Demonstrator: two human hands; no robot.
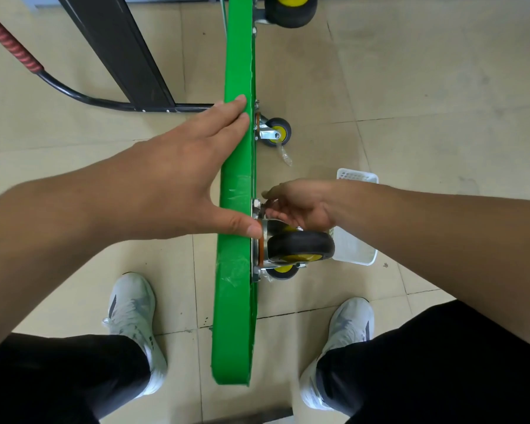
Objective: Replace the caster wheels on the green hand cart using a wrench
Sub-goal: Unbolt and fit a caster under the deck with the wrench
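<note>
**While One Hand Steadies the Cart, the Other Works at a Caster**

Where the tiled floor (426, 87) spreads out, the green cart (237, 148) stands on its edge between the person's legs, its deck running away from the camera and its wheels facing right. To its left, a dark panel (114, 47) leans beside the cart's black handle (74, 93), which has a red grip (10, 41).

Two white shoes (132, 313) are planted on the floor, one on each side of the deck.

The left hand (178, 182) lies flat on the deck's upper edge. Its fingers are straight and released, holding nothing, and the thumb reaches across to touch the top of the nearest caster (300, 247).

That caster, black-tyred with a yellow hub, is mounted on the cart's right face, just below the right hand (300, 203). A second yellow-hubbed wheel (282, 270) peeks out just under it. A smaller caster (276, 131) sits farther along the deck, with a scrap of clear wrap (285, 154) on the floor beside it. Another large wheel (289, 10) shows at the far end.

A white basket (357, 179) rests on the floor behind the right hand and the nearest caster.

The right hand's fingers are curled, and they pinch a small silver bolt (256, 205) at the corner of the caster's plate. Whether they also hold a tool cannot be told.
</note>
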